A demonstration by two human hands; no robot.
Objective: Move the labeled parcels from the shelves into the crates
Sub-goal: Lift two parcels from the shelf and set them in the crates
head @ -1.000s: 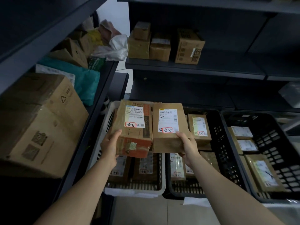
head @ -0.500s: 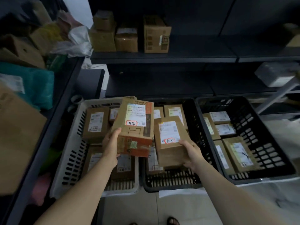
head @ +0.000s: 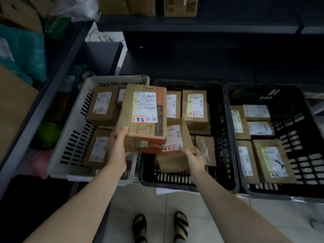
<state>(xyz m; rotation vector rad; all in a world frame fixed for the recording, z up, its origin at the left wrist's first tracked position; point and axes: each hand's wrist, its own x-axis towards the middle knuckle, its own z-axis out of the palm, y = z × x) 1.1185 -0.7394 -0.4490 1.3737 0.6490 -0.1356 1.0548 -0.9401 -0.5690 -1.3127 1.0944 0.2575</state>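
Brown parcels fill both hands. Left hand (head: 116, 151) grips the big parcel (head: 144, 118) mid-frame over the white crate (head: 73, 137). Right hand (head: 193, 159) grips the small parcel (head: 175, 148), low in the black crate (head: 226, 137), probably sorting by label.

Your left hand (head: 117, 153) grips a matt cardboard parcel (head: 140, 137), its paper label (head: 145, 106) smooth; your right hand (head: 195, 159) holds a creased cardboard parcel (head: 172, 161). Under the left, a pale plastic crate (head: 91, 81); under the right, a black plastic crate (head: 175, 180).
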